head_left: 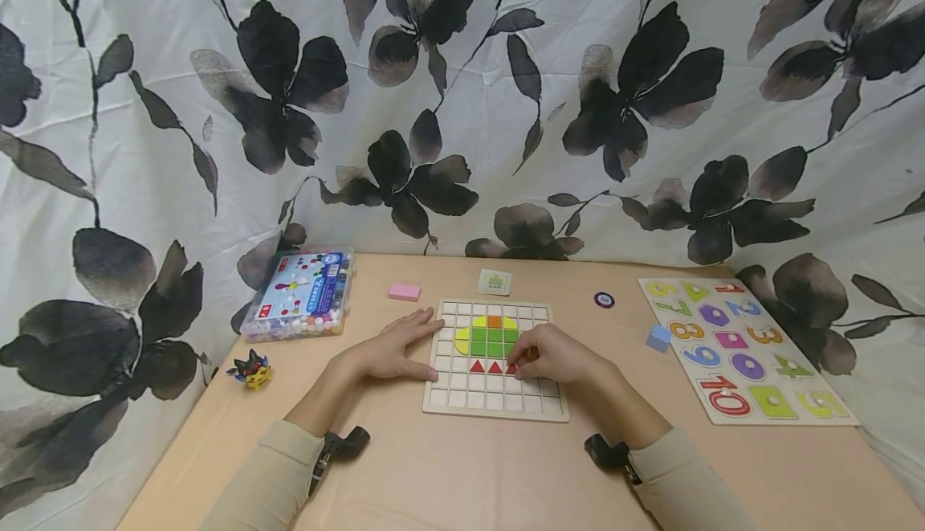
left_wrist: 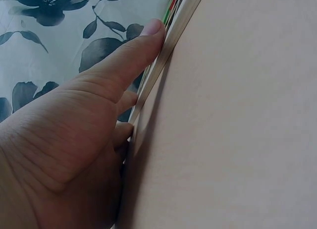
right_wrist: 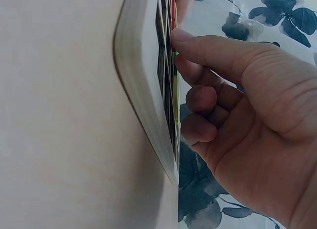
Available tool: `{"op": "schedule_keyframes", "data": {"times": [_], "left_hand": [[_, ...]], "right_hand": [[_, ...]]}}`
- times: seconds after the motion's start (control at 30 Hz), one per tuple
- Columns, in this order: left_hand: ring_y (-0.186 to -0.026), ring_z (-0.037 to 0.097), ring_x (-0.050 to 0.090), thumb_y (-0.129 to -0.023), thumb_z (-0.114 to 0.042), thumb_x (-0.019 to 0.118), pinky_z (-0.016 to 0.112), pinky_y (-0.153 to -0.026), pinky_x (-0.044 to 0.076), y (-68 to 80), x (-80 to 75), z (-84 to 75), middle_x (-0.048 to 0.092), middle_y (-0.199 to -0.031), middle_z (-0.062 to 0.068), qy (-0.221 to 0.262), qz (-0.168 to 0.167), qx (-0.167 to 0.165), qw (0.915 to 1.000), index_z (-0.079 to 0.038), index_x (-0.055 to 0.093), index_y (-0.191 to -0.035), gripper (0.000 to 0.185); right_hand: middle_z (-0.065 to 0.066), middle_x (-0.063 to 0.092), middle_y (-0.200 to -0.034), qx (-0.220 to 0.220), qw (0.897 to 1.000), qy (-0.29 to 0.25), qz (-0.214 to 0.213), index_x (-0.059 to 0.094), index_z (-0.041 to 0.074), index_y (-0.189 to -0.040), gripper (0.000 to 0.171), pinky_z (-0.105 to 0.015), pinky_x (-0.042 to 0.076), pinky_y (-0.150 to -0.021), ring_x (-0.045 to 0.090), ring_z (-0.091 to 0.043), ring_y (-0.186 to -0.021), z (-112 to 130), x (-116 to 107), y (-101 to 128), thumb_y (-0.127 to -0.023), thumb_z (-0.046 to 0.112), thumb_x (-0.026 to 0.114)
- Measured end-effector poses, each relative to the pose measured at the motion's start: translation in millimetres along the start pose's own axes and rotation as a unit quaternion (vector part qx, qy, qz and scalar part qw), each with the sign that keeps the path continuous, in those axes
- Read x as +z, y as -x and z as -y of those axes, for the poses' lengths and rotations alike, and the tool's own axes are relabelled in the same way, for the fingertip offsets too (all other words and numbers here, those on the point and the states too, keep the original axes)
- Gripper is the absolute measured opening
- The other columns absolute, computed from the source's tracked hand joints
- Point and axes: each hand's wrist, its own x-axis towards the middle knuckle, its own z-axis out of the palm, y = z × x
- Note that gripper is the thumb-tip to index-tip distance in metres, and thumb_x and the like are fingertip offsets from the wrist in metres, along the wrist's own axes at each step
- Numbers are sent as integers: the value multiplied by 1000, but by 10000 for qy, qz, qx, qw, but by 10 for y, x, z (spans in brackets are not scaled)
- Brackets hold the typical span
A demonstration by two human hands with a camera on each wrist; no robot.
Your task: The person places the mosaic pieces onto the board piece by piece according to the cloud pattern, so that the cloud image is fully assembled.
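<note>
Head view alone shows right hand [head_left: 552,354] pinching a red triangle tile [head_left: 511,369] on the wooden grid board [head_left: 462,390]; left hand [head_left: 393,350], fingers straight, rests flat against its edge.

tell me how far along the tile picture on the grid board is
Done: yellow, green and orange tiles fill the upper middle of the grid board, with two red triangles below them. In hand: the right hand pinches a third red piece in that row, while the left hand rests flat against the board's left edge. Left: most cells are bare.
</note>
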Motion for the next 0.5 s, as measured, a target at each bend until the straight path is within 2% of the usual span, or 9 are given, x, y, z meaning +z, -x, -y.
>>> {"op": "schedule_keyframes", "data": {"times": [0.17,0.33,0.4,0.5], "left_hand": [[-164,33,5,-86,-63,76,59,-131,5,1,7,-2,10,-176,9,-17,12,33,10000,-22,33,-165,98],[-163,33,7,-87,-61,76,60,-131,8,-4,-3,-18,11,-176,10,51,-9,10,10000,-23,34,-164,96],[-162,33,15,-88,-58,77,58,-131,13,-18,-15,-21,19,-175,10,122,-234,14,9997,-22,37,-163,92],[-157,30,32,-94,-48,75,54,-128,25,-47,-50,-30,38,-168,8,231,-988,1,9948,-20,46,-159,76]], "right_hand": [[5,66,-83,133,9994,176,-279,81,16,-102,14,-22,47,-66,57,-15,-81,-8,-18,25,-90,11,82],[4,68,-94,318,9951,229,-911,80,15,-111,17,-24,47,-66,56,-18,-84,-26,-99,68,-94,14,77],[4,69,-99,420,9904,436,-1246,79,14,-116,20,-26,49,-68,57,-18,-85,-29,-141,86,-96,16,75],[1,70,-117,590,9745,1205,-1797,76,13,-124,26,-33,55,-77,62,-20,-94,-42,-204,113,-100,22,71]]}}
